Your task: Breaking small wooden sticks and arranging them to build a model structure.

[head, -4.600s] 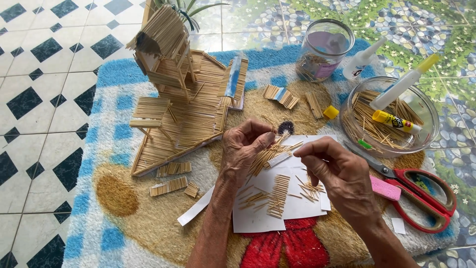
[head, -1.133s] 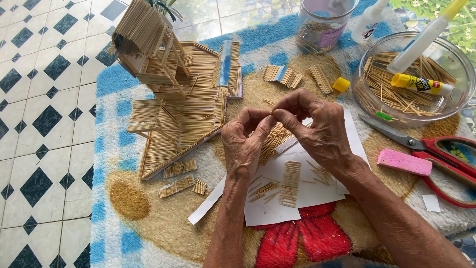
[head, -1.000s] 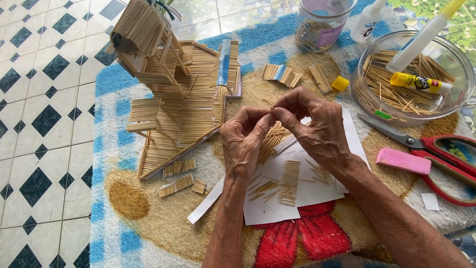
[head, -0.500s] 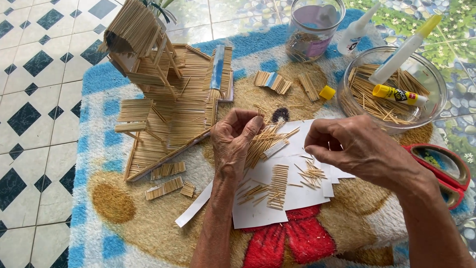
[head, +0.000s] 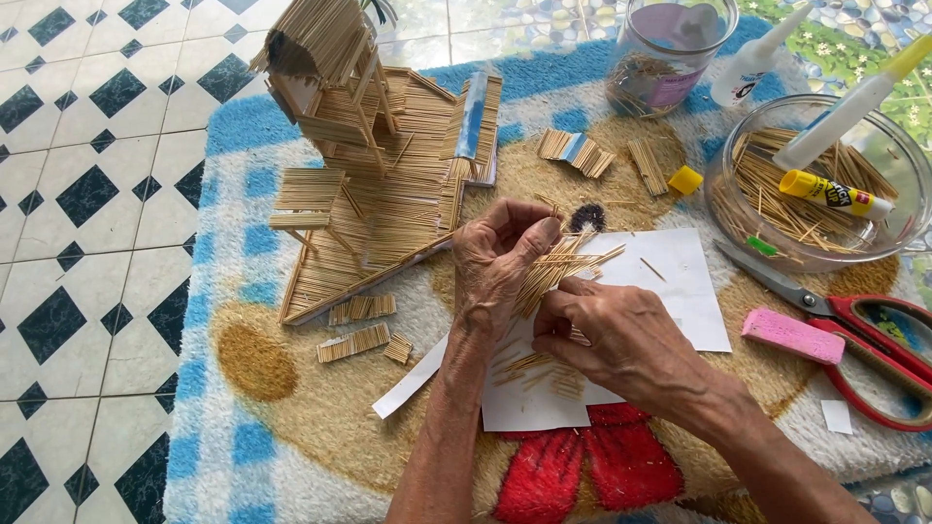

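The stick house (head: 374, 165) stands at the left of the rug (head: 291, 408). My left hand (head: 500, 262) grips a bundle of sticks (head: 563, 270) over the paper (head: 680, 291); my right hand (head: 612, 335) pinches their lower ends. Bowl (head: 883, 243) and scissors (head: 854, 320) lie right.

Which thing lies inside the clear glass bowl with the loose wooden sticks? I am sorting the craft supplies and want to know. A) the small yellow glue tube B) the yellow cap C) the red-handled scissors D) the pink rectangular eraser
A: the small yellow glue tube rests on the loose wooden sticks inside the clear glass bowl, while the scissors, eraser and cap lie outside it on the mat.
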